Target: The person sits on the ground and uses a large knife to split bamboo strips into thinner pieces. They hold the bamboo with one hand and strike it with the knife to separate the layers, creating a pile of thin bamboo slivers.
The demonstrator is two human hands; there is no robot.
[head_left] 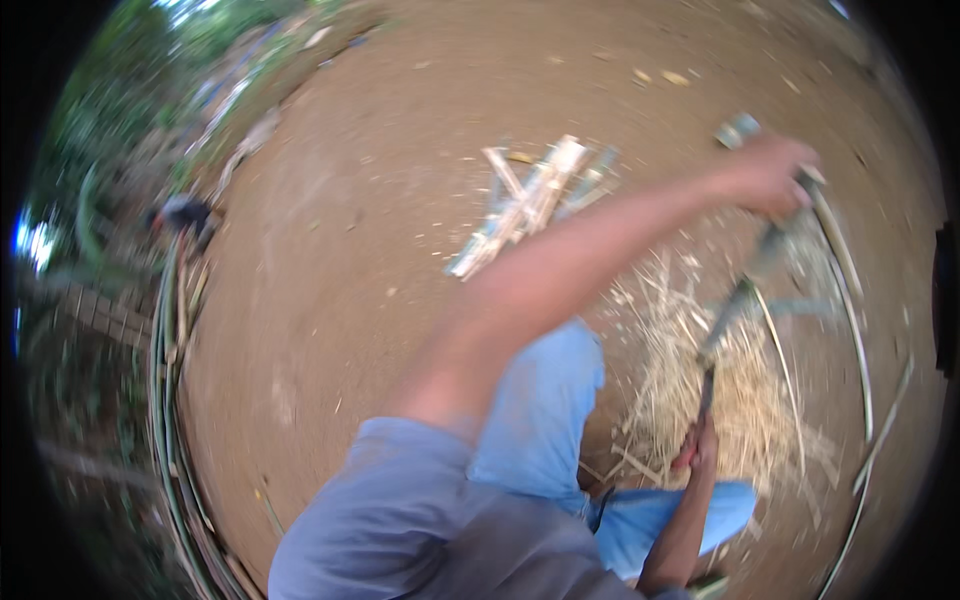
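Note:
My left arm reaches across to the upper right, and my left hand (pixel 768 178) is closed on the upper end of a bamboo strip (pixel 728 312). The strip slants down toward my right hand and is smeared by motion. My right hand (pixel 702 445) is closed round the handle of a knife (pixel 708 388), low at the right near my bent knee. Its dark blade points up and meets the strip's lower end; whether it has cut in, I cannot tell. Beneath both lies a heap of pale bamboo shavings (pixel 740 425).
Split bamboo pieces (pixel 535 205) lie stacked on the brown dirt ground (pixel 300 330) beyond my knees. Long thin bamboo strips (pixel 850 310) lie at the right. Long green poles (pixel 165 400) line the left edge, where a person (pixel 185 215) is crouched near the plants.

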